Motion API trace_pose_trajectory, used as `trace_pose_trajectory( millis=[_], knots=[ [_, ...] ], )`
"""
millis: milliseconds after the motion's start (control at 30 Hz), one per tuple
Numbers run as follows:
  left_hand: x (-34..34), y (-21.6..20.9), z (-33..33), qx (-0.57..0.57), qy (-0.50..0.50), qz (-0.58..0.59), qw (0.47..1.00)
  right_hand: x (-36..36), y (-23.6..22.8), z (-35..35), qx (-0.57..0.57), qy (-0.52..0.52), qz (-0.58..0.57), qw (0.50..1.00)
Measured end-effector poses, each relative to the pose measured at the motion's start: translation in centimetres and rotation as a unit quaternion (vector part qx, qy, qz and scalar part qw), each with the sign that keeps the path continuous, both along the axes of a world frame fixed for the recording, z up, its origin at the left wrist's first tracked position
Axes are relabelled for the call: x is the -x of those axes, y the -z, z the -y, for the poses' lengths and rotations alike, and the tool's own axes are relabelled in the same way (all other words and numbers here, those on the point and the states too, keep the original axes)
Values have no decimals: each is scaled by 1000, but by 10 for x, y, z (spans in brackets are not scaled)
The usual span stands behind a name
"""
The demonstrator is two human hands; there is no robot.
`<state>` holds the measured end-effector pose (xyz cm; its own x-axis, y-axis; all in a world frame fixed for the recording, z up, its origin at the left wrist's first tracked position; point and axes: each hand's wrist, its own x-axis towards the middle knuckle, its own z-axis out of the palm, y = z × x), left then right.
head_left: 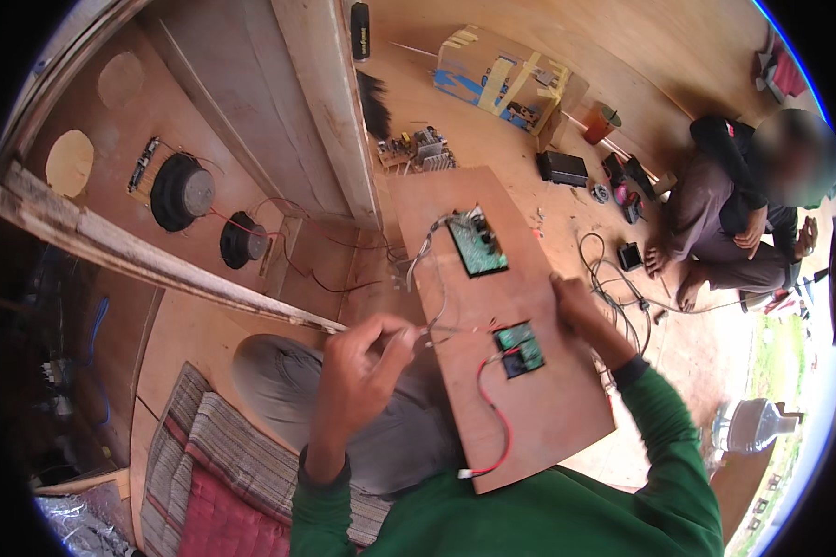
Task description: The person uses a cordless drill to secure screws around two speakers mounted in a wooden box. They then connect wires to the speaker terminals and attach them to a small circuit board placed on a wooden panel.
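Brown board [553, 408] was gripped by right hand [581, 308], left hand [362, 367] pinched wires [443, 329] beside its left edge

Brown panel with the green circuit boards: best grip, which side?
Probably the bare right edge of the brown panel, from the right, where the right hand holds it: it's flat and thin, and that edge clears the green circuit boards and the wires crossing the left edge.
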<state>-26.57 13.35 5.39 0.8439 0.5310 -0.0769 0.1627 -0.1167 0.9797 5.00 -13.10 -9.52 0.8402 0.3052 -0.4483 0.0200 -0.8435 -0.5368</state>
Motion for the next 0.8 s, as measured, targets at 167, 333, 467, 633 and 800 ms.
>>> trace_pose_trajectory(
  millis=[167,333,467,633,800],
  knots=[
    [34,37,-10,38,-49,6,998,59,37,-23,-159,63,38,985],
    [42,67,-16,78,-69,28,994,71,36,-20,-135,23,82,987],
    [32,89,-13,143,-72,42,986,72,40,-21,-143,-30,164,976],
    [24,107,-12,175,-53,58,981,68,15,-31,18,-83,153,985],
    [23,116,-8,241,-8,52,969,63,-38,-50,208,-170,158,950]
  ],
)
